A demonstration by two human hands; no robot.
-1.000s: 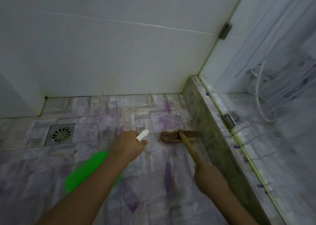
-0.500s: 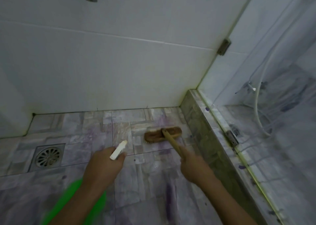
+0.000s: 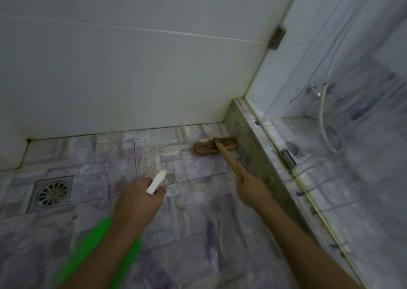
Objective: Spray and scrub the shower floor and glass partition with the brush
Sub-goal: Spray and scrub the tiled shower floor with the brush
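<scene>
Gripping the wooden handle (image 3: pixel 228 160) with the right hand (image 3: pixel 253 188), fingers curled round its near end, forefinger lying along the shaft. Pressing the brush (image 3: pixel 214 146) flat on the floor (image 3: pixel 189 211), head lying crosswise in the far right corner, its right end just beside the low tiled curb (image 3: pixel 253 148) and near the foot of the white wall (image 3: pixel 132 68). Holding a green spray bottle (image 3: pixel 97 247) in the left hand (image 3: pixel 137 203), fingers wrapped round its neck, white nozzle (image 3: pixel 156 182) poking out above the knuckles and pointing toward the far wall; bottle body blurred, trailing back under the forearm. Showing purple streaks and smears across the pale patterned tiles, heaviest in the near middle. Sitting in the floor at left, well apart from the brush: a round metal drain (image 3: pixel 51 193) in a square frame. Rising from the curb at right: the glass partition (image 3: pixel 352 134), run with thin purple drips, fixed by a metal hinge (image 3: pixel 276 37) at the wall and a second bracket (image 3: pixel 287 157) on the curb top. Hanging behind the glass, blurred: a white hose (image 3: pixel 322 117).
</scene>
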